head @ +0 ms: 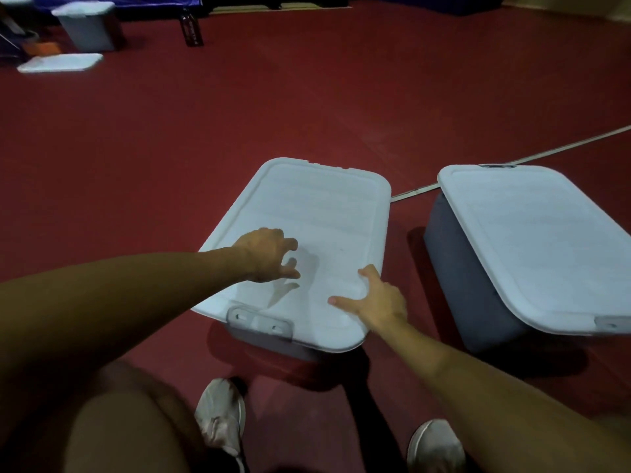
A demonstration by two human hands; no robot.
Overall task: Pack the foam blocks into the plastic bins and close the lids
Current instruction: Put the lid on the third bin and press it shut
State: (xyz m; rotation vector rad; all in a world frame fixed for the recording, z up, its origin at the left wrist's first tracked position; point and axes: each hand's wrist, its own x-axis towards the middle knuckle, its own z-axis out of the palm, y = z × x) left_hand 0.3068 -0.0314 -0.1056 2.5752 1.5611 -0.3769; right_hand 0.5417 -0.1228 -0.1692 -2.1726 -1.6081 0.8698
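A grey plastic bin stands on the red floor in front of me with its white lid (317, 206) lying flat on top. My left hand (268, 256) hovers just above the lid's near half, fingers spread and curled, holding nothing. My right hand (374, 298) rests flat on the lid's near right corner, fingers spread. A grey latch (261, 322) sits on the lid's near edge. To the right stands a second grey bin (467, 268), its white lid (539, 240) in place. No foam blocks show near me.
My two grey shoes (222, 414) are planted just behind the near bin. Far back left are a third bin with a lid (88, 27), a loose white lid (61, 63) on the floor, an orange block (46, 48) and a dark bottle (191, 29). A pale floor line (512, 162) runs behind the bins.
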